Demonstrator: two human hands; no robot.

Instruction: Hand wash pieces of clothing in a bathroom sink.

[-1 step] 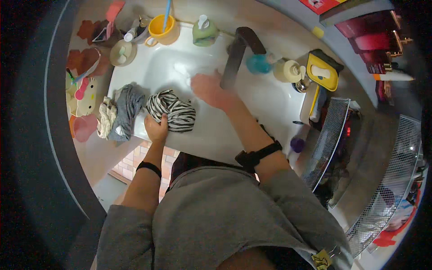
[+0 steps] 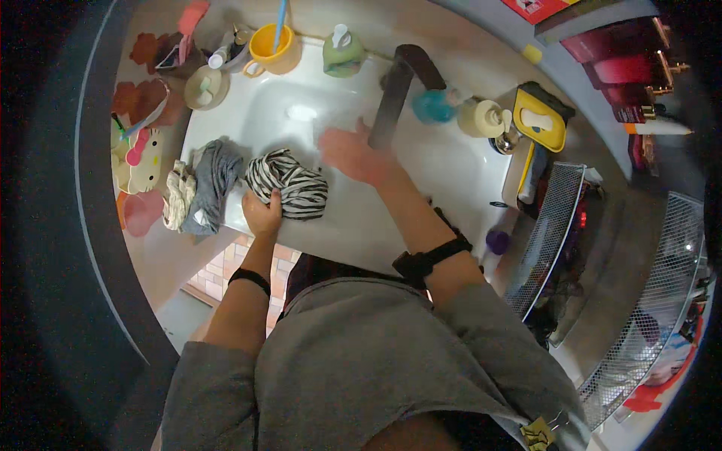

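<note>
A bundled black-and-white zebra-striped cloth [image 2: 297, 186] rests at the front left of the white sink [image 2: 353, 225]. My left hand [image 2: 263, 214] grips its near left edge, with the thumb on top and the other fingers mostly hidden. Over the basin, just left of the dark tap [image 2: 391, 105], is my right hand [image 2: 353, 154]. Motion blurs its fingers, but the thumb stands apart from them and nothing shows in the hand. Left of the striped cloth, a crumpled grey cloth [image 2: 213, 184] and a cream cloth [image 2: 178, 197] lie on the sink's left edge.
Along the back stand a yellow mug [image 2: 274, 50], a green pump bottle [image 2: 343, 54], a blurred blue bottle [image 2: 434, 107] and a cream pump bottle [image 2: 481, 119]. A yellow soap dish [image 2: 541, 118] and a wire mesh basket [image 2: 549, 233] are to the right. A pale bowl [image 2: 205, 89] sits back left.
My right hand has shifted very slightly beside the tap, its thumb now clearer. The bright patch in the basin has changed shape. My left hand keeps its grip on the striped cloth.
</note>
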